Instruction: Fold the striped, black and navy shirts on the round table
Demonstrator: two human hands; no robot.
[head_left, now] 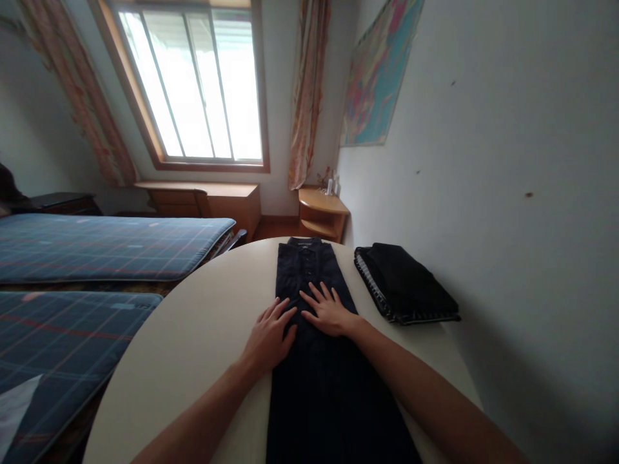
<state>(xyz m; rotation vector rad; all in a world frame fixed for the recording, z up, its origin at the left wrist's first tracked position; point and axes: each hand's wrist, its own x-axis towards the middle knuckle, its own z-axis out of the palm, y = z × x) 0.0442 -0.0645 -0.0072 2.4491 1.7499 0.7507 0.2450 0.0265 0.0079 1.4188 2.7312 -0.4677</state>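
Note:
A dark navy shirt [319, 386], folded into a long narrow strip, lies on the pale round table [207, 322]. Its collar and buttons are at the far end, and its near end runs out of the bottom of the view. My left hand [271, 336] rests on the strip's left edge, fingers stretched out. Flat on the middle of the cloth, just below the buttons, lies my right hand [329, 310] with its fingers spread. Neither hand grips anything.
A stack of folded dark clothes [406, 283] sits at the table's right, close to the wall. Two plaid mattresses [111, 248] are on the left. Beyond the table stand a wooden desk [232, 200] under the window and a corner shelf [323, 205].

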